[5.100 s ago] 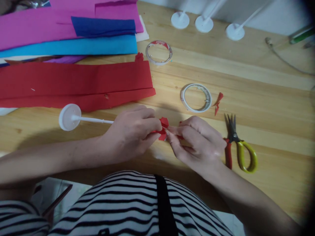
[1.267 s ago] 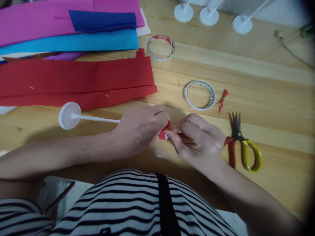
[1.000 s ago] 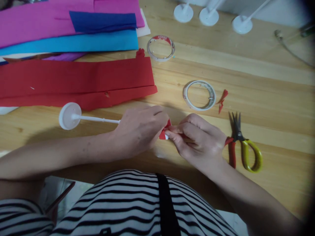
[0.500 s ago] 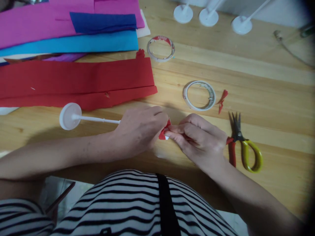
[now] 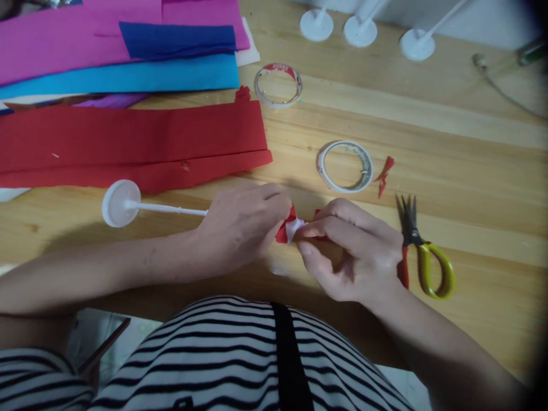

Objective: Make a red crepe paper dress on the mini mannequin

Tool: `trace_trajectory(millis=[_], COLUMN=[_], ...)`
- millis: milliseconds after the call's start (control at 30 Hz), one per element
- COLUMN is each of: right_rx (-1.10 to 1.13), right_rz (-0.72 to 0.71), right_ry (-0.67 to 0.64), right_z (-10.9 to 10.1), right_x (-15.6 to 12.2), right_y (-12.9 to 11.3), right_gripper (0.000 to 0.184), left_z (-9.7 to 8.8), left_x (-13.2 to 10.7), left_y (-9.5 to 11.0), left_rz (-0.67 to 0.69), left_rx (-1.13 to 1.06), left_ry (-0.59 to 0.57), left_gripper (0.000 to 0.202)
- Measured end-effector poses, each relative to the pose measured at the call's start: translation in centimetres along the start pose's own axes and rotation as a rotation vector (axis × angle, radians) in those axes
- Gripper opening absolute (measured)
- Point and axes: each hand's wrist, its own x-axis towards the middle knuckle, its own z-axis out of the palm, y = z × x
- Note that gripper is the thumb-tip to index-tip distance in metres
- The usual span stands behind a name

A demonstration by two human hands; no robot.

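Observation:
My left hand (image 5: 242, 228) is closed round a white plastic stick whose round base (image 5: 121, 203) points left over the wooden table (image 5: 449, 148). A small wad of red crepe paper (image 5: 287, 228) with a white strip showing sits at the stick's tip, between both hands. My right hand (image 5: 353, 251) pinches that red paper from the right with thumb and forefinger; its other fingers are curled. Both hands hover just above the table's front edge.
Red crepe strips (image 5: 128, 142) lie at left, with blue (image 5: 128, 74) and pink sheets (image 5: 64, 40) behind. Two tape rings (image 5: 346, 166) (image 5: 278, 85), a red scrap (image 5: 384, 174) and yellow-and-red scissors (image 5: 417, 251) lie right of my hands. White stick stands (image 5: 359, 31) line the back edge.
My right hand has slid a little to the right and rolled, baring a white strip on the red paper. My left hand and the stick stay where they were.

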Motion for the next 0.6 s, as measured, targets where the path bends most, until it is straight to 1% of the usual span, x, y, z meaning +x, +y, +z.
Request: trace_trajectory(millis=[100, 233, 333, 400, 600], right_rx=[-0.026, -0.037, -0.041, -0.048, 0.000], right_rz=[-0.016, 0.047, 0.053, 0.050, 0.058], right_ry=[0.013, 0.064, 0.135, 0.158, 0.117], right_z=[0.08, 0.39, 0.66, 0.83, 0.91], right_x=[0.01, 0.08, 0.28, 0.48, 0.87], right_y=[-0.24, -0.34, -0.26, -0.16, -0.20], right_gripper=[0.010, 0.011, 0.014, 0.016, 0.021], left_z=[0.09, 0.24, 0.26, 0.24, 0.27], left_x=[0.03, 0.09, 0.11, 0.11, 0.26], left_y=[-0.06, -0.14, -0.18, -0.23, -0.52], left_rz=[-0.002, 0.001, -0.001, -0.002, 0.009], left_rx=[0.002, -0.004, -0.030, -0.061, -0.172], left_ry=[0.010, 0.021, 0.012, 0.011, 0.067], left_gripper=[0.023, 0.021, 0.022, 0.023, 0.021])
